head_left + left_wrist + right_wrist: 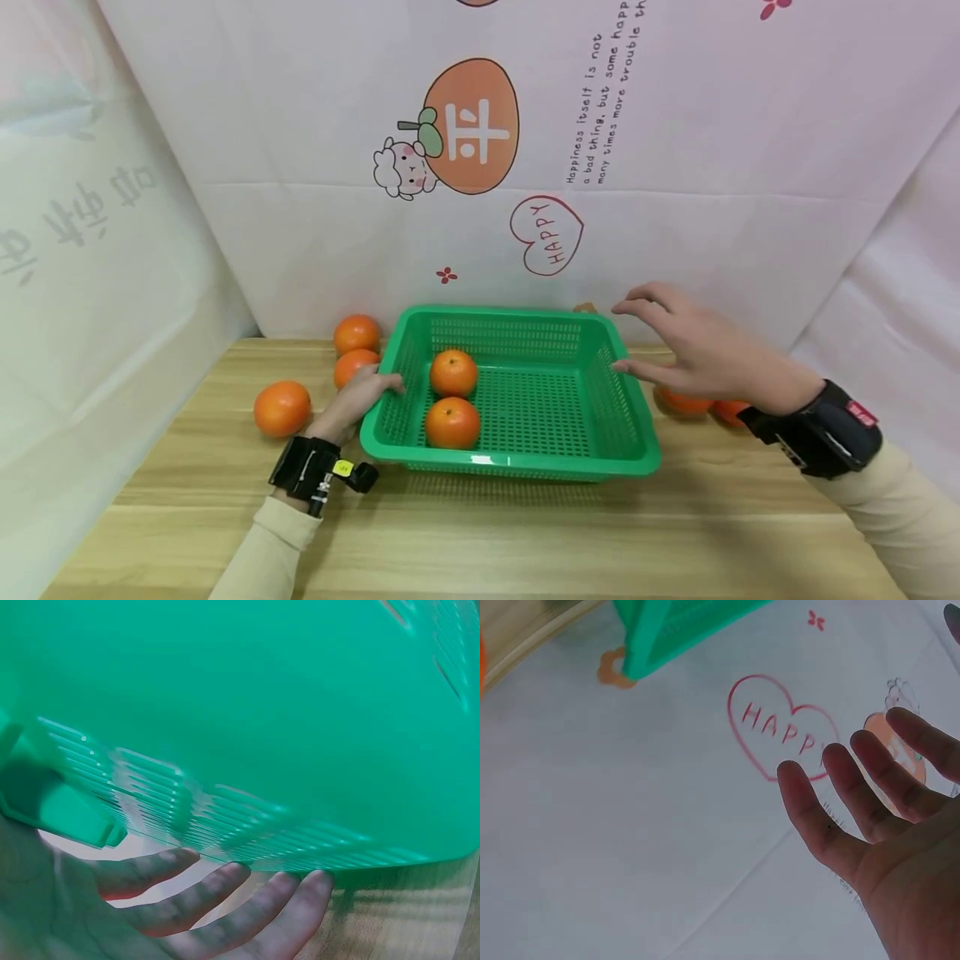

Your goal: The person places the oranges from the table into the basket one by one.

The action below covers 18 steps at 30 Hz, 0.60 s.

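Observation:
A green plastic basket (pixel 517 464) with slotted walls sits on the wooden table, two oranges (pixel 453 373) in its left half. My left hand (pixel 356 404) grips the basket's left rim, thumb over the edge. In the left wrist view, its fingertips (pixel 281 889) lie against the outside of the slotted wall. My right hand (pixel 697 350) is raised by the basket's right rim, fingers apart and holding nothing. The right wrist view shows that hand (pixel 907 847) with spread fingers before the white cloth, and a corner of the basket (pixel 649 637) at the top.
Left of the basket lie three more oranges (pixel 282 408), one partly behind my left hand. Under my right hand are other oranges (pixel 729 412), partly hidden. A white printed cloth (pixel 300 167) hangs behind the wooden table (pixel 480 542) and along both sides.

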{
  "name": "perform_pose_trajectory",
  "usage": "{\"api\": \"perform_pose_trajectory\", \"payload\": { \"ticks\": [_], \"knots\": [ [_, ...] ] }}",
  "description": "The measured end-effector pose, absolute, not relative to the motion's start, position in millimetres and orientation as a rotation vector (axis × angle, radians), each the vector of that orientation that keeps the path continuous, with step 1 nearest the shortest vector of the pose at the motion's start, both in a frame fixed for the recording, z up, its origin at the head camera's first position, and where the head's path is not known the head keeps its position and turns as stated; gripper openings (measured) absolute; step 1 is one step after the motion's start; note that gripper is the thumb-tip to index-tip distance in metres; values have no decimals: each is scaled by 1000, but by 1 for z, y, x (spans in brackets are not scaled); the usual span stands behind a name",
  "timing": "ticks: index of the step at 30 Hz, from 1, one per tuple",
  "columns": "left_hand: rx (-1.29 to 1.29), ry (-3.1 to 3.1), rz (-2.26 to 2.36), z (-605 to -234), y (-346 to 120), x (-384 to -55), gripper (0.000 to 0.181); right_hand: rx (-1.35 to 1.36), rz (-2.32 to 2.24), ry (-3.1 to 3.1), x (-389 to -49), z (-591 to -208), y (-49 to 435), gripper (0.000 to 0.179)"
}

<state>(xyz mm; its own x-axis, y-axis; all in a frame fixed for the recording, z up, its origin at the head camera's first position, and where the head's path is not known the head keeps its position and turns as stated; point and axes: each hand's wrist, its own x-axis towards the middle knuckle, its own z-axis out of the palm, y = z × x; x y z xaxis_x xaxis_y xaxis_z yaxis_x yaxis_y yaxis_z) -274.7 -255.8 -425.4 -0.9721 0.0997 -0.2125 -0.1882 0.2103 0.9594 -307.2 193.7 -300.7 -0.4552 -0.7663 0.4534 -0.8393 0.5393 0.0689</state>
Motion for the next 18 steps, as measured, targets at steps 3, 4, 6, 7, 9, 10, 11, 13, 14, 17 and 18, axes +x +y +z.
{"api": "perform_pose_trajectory", "payload": {
  "ticks": [3,4,6,7,9,10,11,13,14,17,18],
  "knots": [
    [-78,2265,1833,-424,-257,-275,72,1231,231,-2379,-307,-300,208,63],
    [-73,2265,1829,-424,-257,-275,71,1208,230,-2391,-306,-301,212,63],
    [-74,2264,1830,-423,-257,-275,71,1178,231,-2412,-306,-302,220,63],
    [-76,2265,1830,-423,-258,-275,71,1167,234,-2420,-306,-303,224,62],
    [-79,2268,1829,-424,-258,-274,71,1148,232,-2429,-306,-307,231,63],
    [-80,2267,1829,-424,-258,-274,72,1139,231,-2429,-306,-308,234,63],
    [-80,2267,1831,-424,-258,-274,72,1129,236,-2434,-307,-311,238,63],
    [-82,2269,1835,-425,-257,-274,72,1103,244,-2445,-307,-315,245,63],
    [-78,2268,1836,-425,-257,-274,72,1088,247,-2451,-307,-318,249,62],
    [-66,2267,1838,-426,-256,-274,72,1045,266,-2491,-309,-325,263,61],
    [-64,2267,1838,-426,-256,-274,72,1028,272,-2511,-309,-327,268,60]
  ]
}}
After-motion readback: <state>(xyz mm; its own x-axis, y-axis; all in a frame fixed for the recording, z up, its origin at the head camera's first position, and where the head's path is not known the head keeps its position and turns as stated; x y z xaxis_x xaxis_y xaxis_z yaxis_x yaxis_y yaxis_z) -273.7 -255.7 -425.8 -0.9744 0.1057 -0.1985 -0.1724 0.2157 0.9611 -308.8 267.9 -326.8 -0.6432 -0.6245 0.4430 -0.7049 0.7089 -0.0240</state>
